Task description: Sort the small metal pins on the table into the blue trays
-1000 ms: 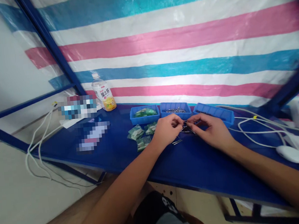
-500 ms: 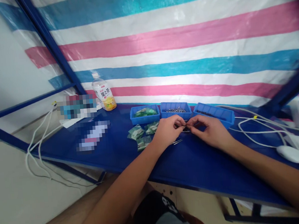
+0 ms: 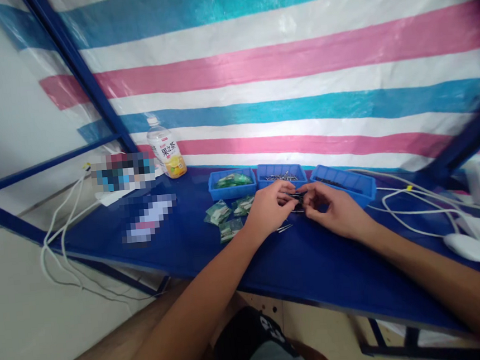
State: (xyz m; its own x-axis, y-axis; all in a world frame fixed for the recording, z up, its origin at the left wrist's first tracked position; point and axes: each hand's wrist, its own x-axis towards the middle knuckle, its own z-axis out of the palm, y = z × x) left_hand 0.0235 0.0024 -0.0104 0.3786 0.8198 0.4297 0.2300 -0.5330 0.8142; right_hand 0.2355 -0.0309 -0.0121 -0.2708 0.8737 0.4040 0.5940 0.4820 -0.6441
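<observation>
My left hand (image 3: 267, 208) and right hand (image 3: 338, 210) face each other over the worktop (image 3: 315, 268), nearer its back edge than its front, fingertips just apart. On each, thumb and forefinger are curled toward one another. Thin dark pieces (image 3: 300, 198) show between them, but my fingers cover so much that I can't tell whether either hand is really pinching one.

As for progress, I'd judge this piece of work to be partway through, with a good deal of stock left. Three bags (image 3: 231, 230) lie left of my left hand, between the left bin (image 3: 233, 193) and the front edge; pale bits show inside, so I'd take those as filled. A few loose pins (image 3: 285, 228) lie on the front-edge side of my fingers, not put anywhere yet.

Along the back edge, the left bin holds green packets (image 3: 234, 179), the middle bin (image 3: 269, 169) a heap of metal pins (image 3: 282, 177), and the right bin (image 3: 361, 193), set askew, something dark. None of the three looks used up.
</observation>
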